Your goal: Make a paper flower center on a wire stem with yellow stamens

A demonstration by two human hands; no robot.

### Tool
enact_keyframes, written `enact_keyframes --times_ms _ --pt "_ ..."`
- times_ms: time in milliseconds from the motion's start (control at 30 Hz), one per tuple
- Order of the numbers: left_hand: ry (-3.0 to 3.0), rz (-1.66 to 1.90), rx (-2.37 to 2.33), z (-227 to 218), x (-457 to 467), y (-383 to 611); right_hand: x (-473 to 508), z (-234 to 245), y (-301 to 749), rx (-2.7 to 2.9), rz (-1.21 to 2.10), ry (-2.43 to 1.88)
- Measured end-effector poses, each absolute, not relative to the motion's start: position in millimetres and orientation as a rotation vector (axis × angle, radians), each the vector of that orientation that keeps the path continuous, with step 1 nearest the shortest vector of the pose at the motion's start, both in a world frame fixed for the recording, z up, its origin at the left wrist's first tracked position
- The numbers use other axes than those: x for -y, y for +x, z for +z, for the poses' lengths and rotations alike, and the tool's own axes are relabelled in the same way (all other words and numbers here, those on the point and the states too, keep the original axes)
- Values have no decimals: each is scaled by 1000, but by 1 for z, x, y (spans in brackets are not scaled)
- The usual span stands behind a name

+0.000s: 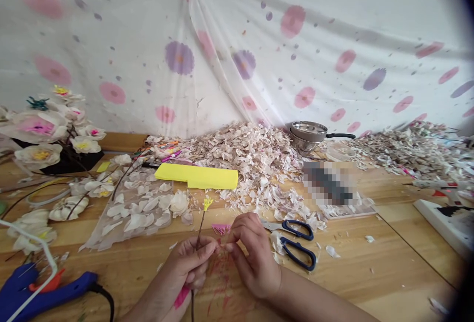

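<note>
My left hand (191, 261) is closed around a thin brown flower stem (201, 225), which stands nearly upright and ends in a yellow fringed tip (208, 204). A bright pink piece (181, 297) shows under the same hand's curled fingers. Thumb and fingers of my right hand (252, 258) are pinched together close to my left thumb; what lies between them is too small to make out. Just behind the hands, a pink fringed strip (221, 229) lies on the table. Dark-blue-handled scissors (298, 244) rest right of my right hand, blades partly hidden behind it.
Behind lies folded yellow paper (200, 176) before a heap of pale petals (240, 151). Metal bowls (308, 134) stand at the back. Finished white flowers (40, 127) are at left, a blue glue gun (48, 290) at front left. Another glue gun (440, 184) lies right.
</note>
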State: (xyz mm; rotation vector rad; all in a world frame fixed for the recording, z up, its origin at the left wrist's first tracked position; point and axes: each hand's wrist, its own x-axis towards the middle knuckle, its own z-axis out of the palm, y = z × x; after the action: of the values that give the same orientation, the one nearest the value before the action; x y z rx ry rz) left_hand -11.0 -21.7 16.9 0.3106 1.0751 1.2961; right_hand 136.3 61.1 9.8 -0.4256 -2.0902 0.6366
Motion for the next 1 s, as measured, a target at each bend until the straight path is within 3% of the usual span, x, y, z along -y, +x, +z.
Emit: enact_keyframes --times_ms 267,500,1000 --pt "324 1341 -1019 24 20 -17 -65 23 139 2048 708 -480" --pt "226 1353 -998 24 22 -9 -37 46 135 2020 468 -582" --pt "58 1279 -1008 18 18 -7 -37 16 115 2073 329 -846"
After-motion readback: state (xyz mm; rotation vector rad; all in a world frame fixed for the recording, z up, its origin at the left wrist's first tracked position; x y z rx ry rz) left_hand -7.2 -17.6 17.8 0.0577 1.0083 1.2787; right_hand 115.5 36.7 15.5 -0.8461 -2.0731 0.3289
